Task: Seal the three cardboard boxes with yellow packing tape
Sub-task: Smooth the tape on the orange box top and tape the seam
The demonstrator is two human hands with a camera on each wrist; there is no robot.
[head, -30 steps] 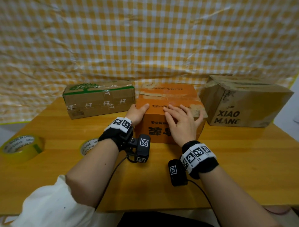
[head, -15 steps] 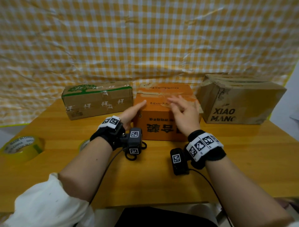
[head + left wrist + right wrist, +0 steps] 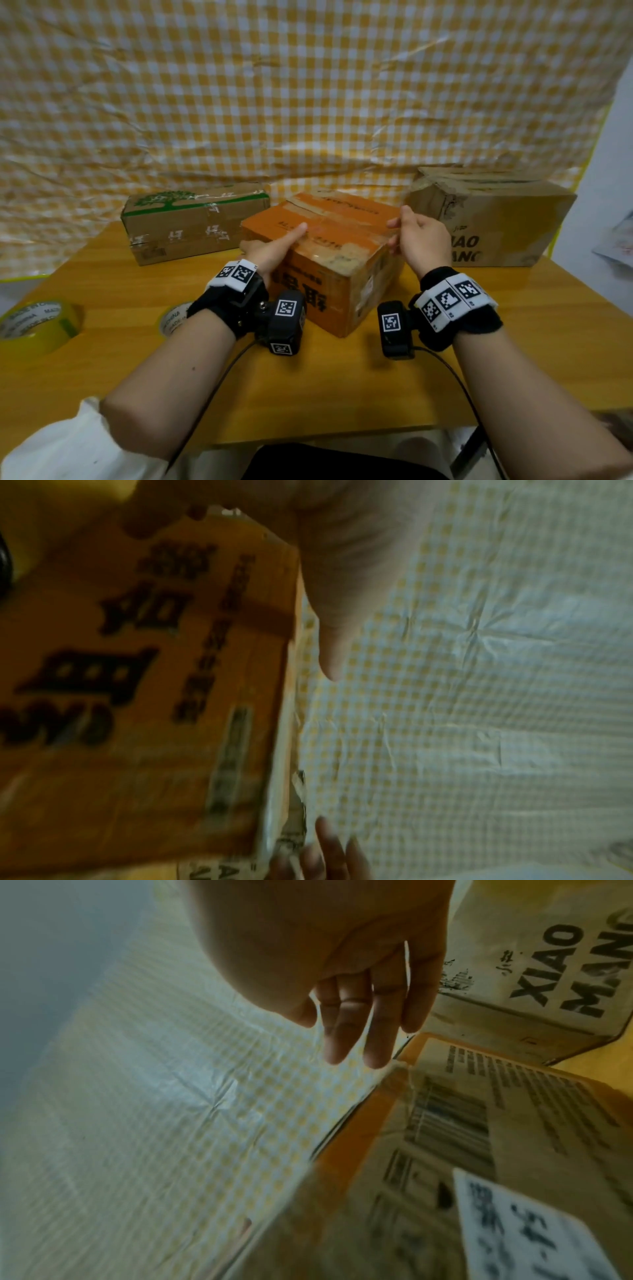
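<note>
The orange box [image 3: 329, 240] stands mid-table, turned with one corner toward me; old tape runs along its top. My left hand [image 3: 270, 248] holds its near-left top edge, thumb [image 3: 329, 642] straight on the top and the other fingers on the printed side [image 3: 137, 696]. My right hand [image 3: 416, 240] is at the box's right far corner, fingers [image 3: 359, 1028] loose and nearly straight, their tips by the edge of the labelled side [image 3: 479, 1150]. A yellow tape roll [image 3: 37, 322] lies at the table's left edge. A second roll [image 3: 173, 317] is partly hidden behind my left wrist.
A brown box with green print [image 3: 195, 226] sits at the back left. A larger brown box marked XIAO MANG [image 3: 496, 219] stands at the back right, close to my right hand. A yellow checked cloth [image 3: 308, 102] hangs behind the wooden table [image 3: 342, 394].
The orange box has turned clockwise and come nearer, so a corner now points at me. My right hand left the top for the right far corner. My left hand stayed on the left side.
</note>
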